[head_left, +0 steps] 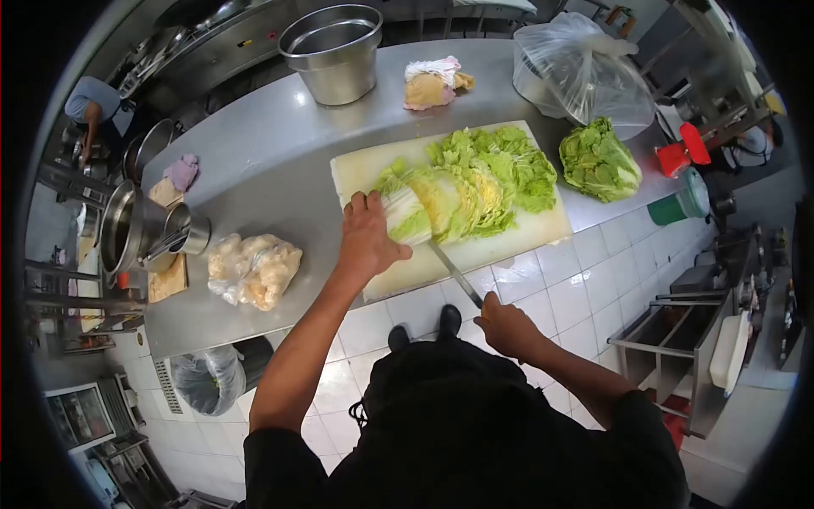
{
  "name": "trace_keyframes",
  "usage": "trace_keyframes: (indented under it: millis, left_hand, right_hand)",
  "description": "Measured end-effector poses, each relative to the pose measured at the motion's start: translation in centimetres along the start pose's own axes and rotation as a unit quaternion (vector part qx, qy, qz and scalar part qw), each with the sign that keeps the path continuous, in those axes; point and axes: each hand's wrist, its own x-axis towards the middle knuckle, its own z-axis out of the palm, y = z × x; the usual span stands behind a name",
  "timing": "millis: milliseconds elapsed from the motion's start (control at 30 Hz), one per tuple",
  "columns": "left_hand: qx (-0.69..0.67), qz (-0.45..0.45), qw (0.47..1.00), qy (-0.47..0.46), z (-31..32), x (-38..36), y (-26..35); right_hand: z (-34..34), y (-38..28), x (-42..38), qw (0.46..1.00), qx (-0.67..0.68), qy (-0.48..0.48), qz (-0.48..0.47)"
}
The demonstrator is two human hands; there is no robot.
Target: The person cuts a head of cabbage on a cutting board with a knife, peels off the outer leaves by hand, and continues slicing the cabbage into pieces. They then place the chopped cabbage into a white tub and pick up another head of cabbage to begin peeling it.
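1. Fingers (pixel 360 204) of left hand (pixel 370 240) curled and pressed down on napa cabbage (pixel 441 199); right hand (pixel 506 327) closed in a fist round knife (pixel 454 271) handle.
2. Cabbage lying on cutting board (pixel 526 233), near its middle; blade tip at its white stem end.
3. Likely light, crisp, layered, damp; prone to slip apart, best pinned close to the cut.
4. Beyond: cut half cabbage (pixel 599 161), steel pot (pixel 332 53), plastic bag (pixel 585 72) on steel table (pixel 254 161).
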Motion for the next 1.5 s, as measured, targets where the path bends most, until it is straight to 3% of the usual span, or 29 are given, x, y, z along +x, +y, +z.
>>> trace_keyframes:
  millis: [367,600,767,900,1067,1133,1233,1333,1433,1500]
  left_hand:
    - [-0.014,0.050,0.998,0.025,1.5,0.4,-1.9]
    - [-0.005,0.032,0.999,0.010,1.2,0.3,-1.5]
    - [-0.020,-0.020,0.998,-0.051,0.0,0.3,-0.5]
    - [-0.015,-0.005,1.000,-0.020,0.3,-0.1,-0.4]
    - [-0.023,-0.025,0.996,-0.087,-0.9,0.4,-0.4]
    - [-0.035,-0.029,0.996,-0.083,-1.0,0.3,-0.6]
    - [-0.044,-0.020,0.997,-0.061,-0.2,0.2,-0.6]
    - [-0.045,-0.016,0.998,-0.040,-0.2,0.5,-0.8]
    - [-0.049,-0.011,0.999,-0.018,0.2,-0.1,-0.6]
    - [-0.050,-0.013,0.999,0.013,0.3,0.4,-1.0]
  right_hand:
    - [-2.9,-1.0,1.8,0.985,0.075,0.125,-0.096]
    - [-7.2,-5.9,-5.3,0.997,0.022,0.060,-0.054]
    - [-6.2,-6.6,-5.7,0.999,0.007,0.041,-0.034]
    - [-6.7,-7.6,-4.9,1.000,0.000,0.008,-0.012]
    - [-8.6,-8.9,-2.9,0.999,0.001,-0.045,0.025]
    - [-8.3,-8.0,-1.4,0.999,-0.026,-0.046,-0.005]
    - [-9.1,-9.6,-0.4,0.995,0.006,-0.091,0.048]
    - [-6.3,-7.7,3.5,0.996,-0.021,-0.047,-0.070]
    - [-3.2,-10.2,8.1,0.995,0.080,-0.057,0.008]
    - [-1.5,-8.0,10.4,0.996,0.043,-0.006,-0.084]
